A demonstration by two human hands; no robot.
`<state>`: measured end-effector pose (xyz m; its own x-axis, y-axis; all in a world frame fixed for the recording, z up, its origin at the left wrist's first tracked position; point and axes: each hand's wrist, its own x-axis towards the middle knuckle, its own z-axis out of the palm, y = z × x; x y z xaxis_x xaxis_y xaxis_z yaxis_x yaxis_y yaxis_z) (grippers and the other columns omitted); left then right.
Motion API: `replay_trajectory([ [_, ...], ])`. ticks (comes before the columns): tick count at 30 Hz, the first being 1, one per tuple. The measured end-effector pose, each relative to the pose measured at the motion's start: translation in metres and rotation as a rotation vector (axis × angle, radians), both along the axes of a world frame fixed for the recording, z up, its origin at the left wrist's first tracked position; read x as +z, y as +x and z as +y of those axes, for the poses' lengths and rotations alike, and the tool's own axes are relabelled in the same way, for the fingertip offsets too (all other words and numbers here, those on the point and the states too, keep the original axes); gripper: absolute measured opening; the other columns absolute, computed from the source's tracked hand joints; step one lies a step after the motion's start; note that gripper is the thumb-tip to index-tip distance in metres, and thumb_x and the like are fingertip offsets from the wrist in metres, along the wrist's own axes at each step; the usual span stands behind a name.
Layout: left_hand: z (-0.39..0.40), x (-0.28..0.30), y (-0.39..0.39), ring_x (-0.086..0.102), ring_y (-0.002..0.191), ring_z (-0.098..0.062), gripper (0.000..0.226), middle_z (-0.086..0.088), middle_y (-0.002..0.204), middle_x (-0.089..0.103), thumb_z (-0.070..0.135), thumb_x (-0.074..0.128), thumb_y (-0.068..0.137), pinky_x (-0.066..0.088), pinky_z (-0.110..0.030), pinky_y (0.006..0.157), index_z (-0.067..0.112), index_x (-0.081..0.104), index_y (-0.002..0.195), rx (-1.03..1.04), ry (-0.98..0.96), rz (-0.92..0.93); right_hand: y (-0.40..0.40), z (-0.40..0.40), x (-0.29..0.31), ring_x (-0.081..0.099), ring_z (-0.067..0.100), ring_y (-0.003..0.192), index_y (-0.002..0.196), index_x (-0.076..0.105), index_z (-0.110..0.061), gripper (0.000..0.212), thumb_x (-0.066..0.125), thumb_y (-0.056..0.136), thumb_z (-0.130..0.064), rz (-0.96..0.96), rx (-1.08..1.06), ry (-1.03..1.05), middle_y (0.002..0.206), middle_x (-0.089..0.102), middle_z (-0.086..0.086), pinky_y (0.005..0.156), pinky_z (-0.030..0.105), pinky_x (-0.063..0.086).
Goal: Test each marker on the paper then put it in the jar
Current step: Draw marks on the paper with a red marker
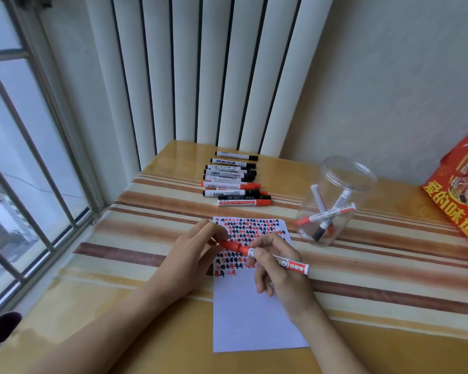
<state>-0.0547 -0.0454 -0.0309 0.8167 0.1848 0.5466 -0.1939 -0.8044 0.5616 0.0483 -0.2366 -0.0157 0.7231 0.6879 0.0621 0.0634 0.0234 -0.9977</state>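
Observation:
A red marker [288, 263] lies across my two hands above the white paper [254, 314], whose upper half is filled with red and black test marks. My right hand [278, 268] grips the marker's white barrel. My left hand [195, 249] pinches its red cap [229, 244] at the left end. The cap sits on or right at the marker's tip; I cannot tell which. A clear plastic jar [335, 184] stands to the right of the paper with several markers inside. A row of several red and black markers [234, 182] lies beyond the paper.
The table [389, 265] carries a striped cloth. A red printed bag [462, 195] stands at the far right edge. A window with bars runs along the left, and a white radiator stands behind the table. A dark round object [0, 327] sits at the lower left.

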Motion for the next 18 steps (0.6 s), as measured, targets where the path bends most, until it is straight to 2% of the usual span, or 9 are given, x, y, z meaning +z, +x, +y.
replay_trajectory([
  [5,0.001,0.0,-0.002,0.056,0.096,-0.009,0.028,0.003,0.11,0.056,0.0,0.065,0.093,0.049,-0.024,0.084,0.012,0.063,0.118,-0.142,0.057,-0.015,-0.002,0.001,0.003,0.057,0.028,0.047,0.096,0.065,-0.016,0.012,0.065,0.091,-0.026,0.019,0.077,-0.001,0.085,0.07,0.012,0.042,0.026,0.036],
  [7,0.002,0.0,-0.001,0.056,0.098,-0.008,0.028,0.002,0.112,0.056,0.011,0.066,0.097,0.049,-0.023,0.086,0.01,0.064,0.125,-0.154,0.056,-0.027,-0.003,-0.001,0.007,0.063,0.033,0.053,0.102,0.069,-0.014,0.027,0.062,0.091,-0.039,0.074,0.104,0.022,0.09,0.072,0.017,0.045,0.028,0.039],
  [10,0.003,-0.002,0.001,0.052,0.102,0.002,0.026,0.01,0.114,0.053,0.021,0.064,0.099,0.047,-0.02,0.087,0.011,0.066,0.122,-0.188,0.075,-0.032,-0.002,-0.004,0.01,0.068,0.04,0.065,0.109,0.076,-0.014,0.049,0.045,0.094,-0.048,0.199,0.138,0.038,0.098,0.074,0.025,0.049,0.03,0.043],
  [12,0.005,-0.004,0.002,0.047,0.107,0.01,0.024,0.016,0.116,0.049,0.018,0.066,0.098,0.04,-0.013,0.091,0.011,0.067,0.121,-0.167,0.097,-0.034,0.001,-0.005,0.012,0.065,0.035,0.061,0.107,0.079,-0.015,0.043,0.051,0.092,-0.044,0.169,0.094,-0.002,0.09,0.074,0.021,0.048,0.03,0.042],
  [13,0.006,-0.005,0.002,0.047,0.108,0.009,0.024,0.016,0.116,0.05,0.02,0.066,0.098,0.038,-0.012,0.093,0.012,0.067,0.121,-0.149,0.117,-0.028,0.004,-0.006,0.014,0.062,0.031,0.058,0.107,0.079,-0.016,0.035,0.057,0.092,-0.038,0.119,0.065,-0.031,0.082,0.071,0.018,0.047,0.029,0.041],
  [16,0.008,-0.007,0.002,0.056,0.103,-0.011,0.028,0.009,0.117,0.055,0.03,0.058,0.101,0.039,-0.016,0.088,0.014,0.065,0.122,-0.08,0.2,0.003,0.015,-0.012,0.017,0.06,0.027,0.052,0.099,0.078,-0.014,0.008,0.071,0.096,-0.016,-0.004,0.033,-0.079,0.077,0.069,0.013,0.045,0.029,0.043],
  [18,0.009,-0.007,0.002,0.056,0.102,-0.016,0.03,0.005,0.115,0.058,0.032,0.053,0.101,0.04,-0.018,0.087,0.014,0.065,0.122,-0.045,0.249,0.013,0.021,-0.017,0.018,0.068,0.026,0.059,0.097,0.078,-0.015,0.009,0.072,0.095,-0.009,-0.179,0.047,-0.146,0.081,0.074,0.006,0.053,0.031,0.051],
])
